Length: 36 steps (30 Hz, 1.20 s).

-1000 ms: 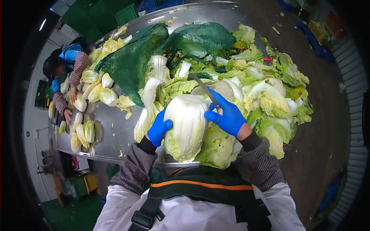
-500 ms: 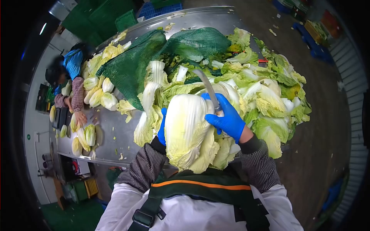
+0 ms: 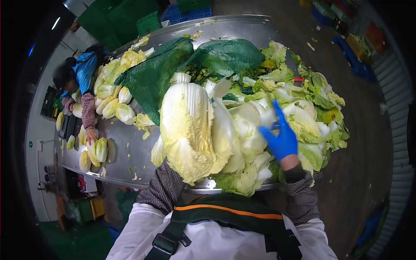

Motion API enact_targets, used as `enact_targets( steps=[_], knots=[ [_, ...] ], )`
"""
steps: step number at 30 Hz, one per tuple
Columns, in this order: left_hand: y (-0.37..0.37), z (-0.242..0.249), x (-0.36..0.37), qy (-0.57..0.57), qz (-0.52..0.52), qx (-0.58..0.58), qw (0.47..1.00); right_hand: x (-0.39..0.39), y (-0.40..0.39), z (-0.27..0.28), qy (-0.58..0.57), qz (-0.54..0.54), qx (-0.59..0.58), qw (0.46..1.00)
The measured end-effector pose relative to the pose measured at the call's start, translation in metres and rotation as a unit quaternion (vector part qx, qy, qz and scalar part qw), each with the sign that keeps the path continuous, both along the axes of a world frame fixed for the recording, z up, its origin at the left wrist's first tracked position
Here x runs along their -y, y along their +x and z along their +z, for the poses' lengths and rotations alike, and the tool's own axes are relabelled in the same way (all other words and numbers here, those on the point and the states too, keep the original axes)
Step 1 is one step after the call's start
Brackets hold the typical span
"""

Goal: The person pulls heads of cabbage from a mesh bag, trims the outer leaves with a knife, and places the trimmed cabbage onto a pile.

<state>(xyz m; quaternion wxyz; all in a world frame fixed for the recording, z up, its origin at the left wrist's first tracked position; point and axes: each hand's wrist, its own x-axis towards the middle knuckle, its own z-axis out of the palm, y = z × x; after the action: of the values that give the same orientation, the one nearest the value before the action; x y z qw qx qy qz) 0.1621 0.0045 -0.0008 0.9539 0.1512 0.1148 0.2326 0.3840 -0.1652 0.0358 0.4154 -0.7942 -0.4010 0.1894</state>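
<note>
A big pale napa cabbage (image 3: pixel 188 117) is raised and tilted in front of me, its loose outer leaves hanging down. My left sleeve (image 3: pixel 164 190) runs up under it; my left hand is hidden behind the cabbage and carries it. My right hand (image 3: pixel 281 138), in a blue glove, lies to the right on the heap of cut cabbages (image 3: pixel 242 125), one finger pointing up. No knife blade shows, so whether this hand still grips one is unclear.
The steel table (image 3: pixel 125 147) holds a green net bag (image 3: pixel 151 78), trimmed leaves (image 3: pixel 316 104) at the right and halved cabbages (image 3: pixel 115 108) at the left. A co-worker (image 3: pixel 84 73) leans over the far left end. Green crates (image 3: pixel 149 21) stand behind.
The cabbage has been lifted up and to the left, and now covers my left hand. My right hand has moved right and lower, and the knife blade seen earlier is out of sight.
</note>
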Motion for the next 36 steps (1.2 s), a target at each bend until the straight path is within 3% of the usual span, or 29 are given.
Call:
enact_targets(
  steps=[3, 4, 6, 9, 10, 11, 12, 18, 20, 22, 23, 26, 27, 30, 36],
  knots=[
    [0.012, 0.009, 0.001, 0.003, -0.016, 0.002, 1.0, -0.034, -0.033, 0.008, 0.145, 0.142, -0.079, 0.976],
    [0.014, 0.012, -0.001, 0.01, -0.023, -0.007, 1.0, -0.036, -0.036, 0.019, 0.089, 0.147, -0.288, 0.942],
    [0.015, 0.019, -0.005, 0.031, -0.035, -0.029, 0.998, -0.046, -0.029, 0.007, 0.074, 0.179, -0.439, 0.877],
    [0.007, 0.029, -0.017, 0.168, -0.05, -0.101, 0.979, -0.041, -0.031, -0.002, 0.1, 0.145, -0.322, 0.93],
    [0.006, 0.031, -0.016, 0.259, -0.033, -0.136, 0.956, -0.041, -0.032, -0.009, 0.139, 0.141, -0.27, 0.942],
    [0.006, 0.034, -0.014, 0.344, -0.014, -0.176, 0.922, -0.04, -0.037, -0.016, 0.133, 0.146, -0.145, 0.97],
    [-0.002, 0.034, -0.005, 0.42, 0.002, -0.218, 0.881, -0.034, -0.046, -0.021, 0.124, 0.156, -0.137, 0.97],
    [-0.026, -0.005, 0.003, 0.27, 0.008, -0.222, 0.937, -0.024, -0.045, -0.03, 0.1, 0.158, -0.083, 0.979],
    [-0.034, -0.012, 0.004, 0.19, 0.007, -0.206, 0.96, -0.019, -0.031, -0.038, -0.024, 0.073, -0.103, 0.992],
    [-0.037, -0.002, 0.006, 0.167, 0.007, -0.194, 0.967, -0.02, -0.015, -0.044, -0.069, 0.071, 0.005, 0.995],
    [-0.035, 0.005, 0.006, 0.157, 0.007, -0.186, 0.97, -0.018, -0.013, -0.044, -0.092, 0.075, 0.005, 0.993],
    [-0.016, 0.017, 0.003, 0.334, -0.007, -0.162, 0.928, -0.026, -0.037, 0.015, 0.044, 0.157, -0.07, 0.984],
    [-0.013, 0.02, 0.006, 0.347, -0.011, -0.184, 0.92, -0.027, -0.043, 0.031, 0.035, 0.175, -0.058, 0.982],
    [-0.007, 0.018, 0.006, 0.403, 0.016, -0.192, 0.894, -0.032, -0.046, 0.018, 0.106, 0.201, 0.008, 0.974],
    [-0.007, 0.018, 0.01, 0.432, 0.032, -0.219, 0.874, -0.032, -0.058, 0.01, 0.033, 0.104, 0.008, 0.994]
  ],
)
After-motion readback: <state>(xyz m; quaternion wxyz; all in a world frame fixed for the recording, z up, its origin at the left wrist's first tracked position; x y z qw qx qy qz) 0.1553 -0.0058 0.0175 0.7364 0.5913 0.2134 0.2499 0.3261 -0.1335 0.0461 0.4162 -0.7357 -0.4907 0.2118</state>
